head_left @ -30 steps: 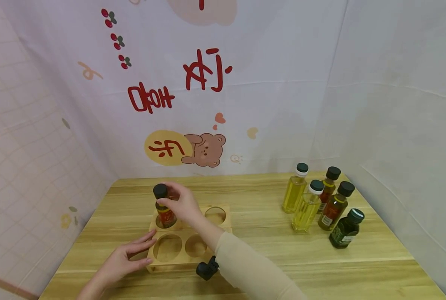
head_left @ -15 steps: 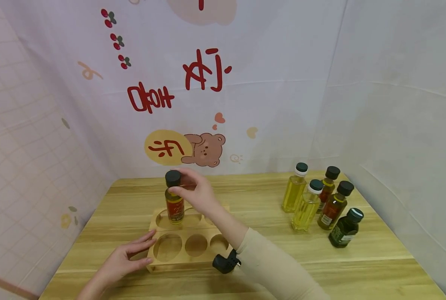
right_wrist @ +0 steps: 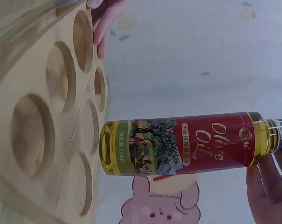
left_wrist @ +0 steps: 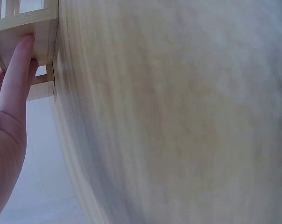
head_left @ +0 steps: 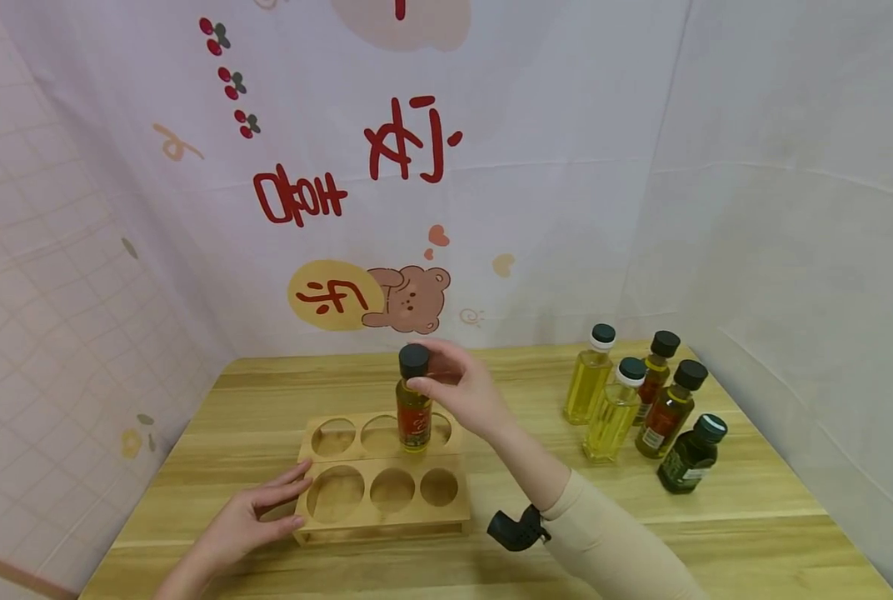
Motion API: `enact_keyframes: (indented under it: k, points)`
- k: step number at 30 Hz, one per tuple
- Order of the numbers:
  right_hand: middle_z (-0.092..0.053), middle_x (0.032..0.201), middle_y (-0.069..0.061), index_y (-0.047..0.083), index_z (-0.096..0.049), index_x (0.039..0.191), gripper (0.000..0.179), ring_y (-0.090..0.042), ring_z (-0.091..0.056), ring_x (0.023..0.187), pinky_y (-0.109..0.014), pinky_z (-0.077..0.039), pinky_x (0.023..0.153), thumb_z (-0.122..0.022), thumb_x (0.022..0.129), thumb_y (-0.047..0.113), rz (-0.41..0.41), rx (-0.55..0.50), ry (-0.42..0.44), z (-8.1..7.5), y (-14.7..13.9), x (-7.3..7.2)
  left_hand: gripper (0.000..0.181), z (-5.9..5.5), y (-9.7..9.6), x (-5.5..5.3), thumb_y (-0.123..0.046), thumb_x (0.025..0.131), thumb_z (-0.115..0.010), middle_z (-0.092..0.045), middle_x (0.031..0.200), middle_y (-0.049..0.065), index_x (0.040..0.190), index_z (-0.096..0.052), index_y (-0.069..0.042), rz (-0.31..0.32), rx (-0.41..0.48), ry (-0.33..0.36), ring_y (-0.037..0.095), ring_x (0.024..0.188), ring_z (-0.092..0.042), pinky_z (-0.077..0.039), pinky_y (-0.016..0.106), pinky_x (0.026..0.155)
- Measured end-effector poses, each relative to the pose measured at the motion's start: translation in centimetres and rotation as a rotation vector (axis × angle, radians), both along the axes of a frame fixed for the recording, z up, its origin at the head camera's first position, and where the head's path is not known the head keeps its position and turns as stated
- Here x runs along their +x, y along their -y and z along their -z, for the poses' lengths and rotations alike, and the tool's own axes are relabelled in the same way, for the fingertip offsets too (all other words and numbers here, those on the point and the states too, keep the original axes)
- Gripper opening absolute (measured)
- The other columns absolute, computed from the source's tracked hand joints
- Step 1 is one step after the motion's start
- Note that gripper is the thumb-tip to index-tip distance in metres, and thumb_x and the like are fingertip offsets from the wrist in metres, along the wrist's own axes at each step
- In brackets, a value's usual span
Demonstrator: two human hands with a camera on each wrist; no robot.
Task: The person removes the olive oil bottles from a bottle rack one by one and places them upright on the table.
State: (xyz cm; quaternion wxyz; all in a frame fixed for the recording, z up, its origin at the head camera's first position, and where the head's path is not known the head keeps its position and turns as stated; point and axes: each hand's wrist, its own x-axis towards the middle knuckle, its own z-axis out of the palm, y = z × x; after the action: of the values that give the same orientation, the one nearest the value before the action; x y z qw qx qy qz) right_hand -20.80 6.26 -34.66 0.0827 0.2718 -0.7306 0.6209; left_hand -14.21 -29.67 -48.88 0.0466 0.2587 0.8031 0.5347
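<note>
My right hand (head_left: 467, 392) pinches a small olive oil bottle (head_left: 414, 417) near its dark cap and holds it upright. A red label reading "Olive Oil" shows on the bottle (right_wrist: 187, 144) in the right wrist view, where its base is apart from the rack's top. Below it stands a wooden rack (head_left: 382, 458) with two rows of round holes, none of them filled. On the rack's left end, the fingers of my left hand (head_left: 255, 512) rest against the side. In the left wrist view, a straight finger (left_wrist: 20, 70) of that hand touches the rack's wooden panel (left_wrist: 44, 42).
At the right of the wooden table (head_left: 551, 517) stand two clear bottles of yellow oil (head_left: 589, 383), two dark-capped bottles with red labels (head_left: 667, 417) and a short dark green bottle (head_left: 690, 457). A printed white cloth (head_left: 536, 208) hangs behind the table.
My right hand has lifted the olive oil bottle out of the rear left hole and carried it to the right, over the rack's rear row. The left hand stays at the rack's end.
</note>
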Motion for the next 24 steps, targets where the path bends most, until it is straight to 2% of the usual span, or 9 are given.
enact_keyframes:
  k: [11,24]
  points:
    - [-0.071,0.106,-0.014,0.006,-0.063,0.132,0.047,-0.026,-0.068,0.097,-0.035,-0.054,0.085,-0.076,0.087,0.005,0.146,0.048,0.036,1.4,-7.7,1.7,0.048,-0.1,0.0,-0.1,-0.003,0.09,-0.072,-0.039,0.151,0.019,0.135,-0.057,0.006,0.006,0.008,0.011,-0.007,0.131,-0.035,-0.037,0.012,0.096]
    - [-0.072,0.11,-0.009,0.009,-0.063,0.132,0.046,-0.008,-0.067,0.095,-0.021,-0.052,0.08,-0.077,0.088,0.011,0.349,0.155,0.073,5.2,-16.0,4.4,0.048,0.0,0.1,-0.1,-0.004,0.09,-0.071,-0.04,0.152,0.017,0.135,-0.058,0.004,0.0,0.01,0.025,-0.008,0.131,-0.035,-0.037,0.012,0.096]
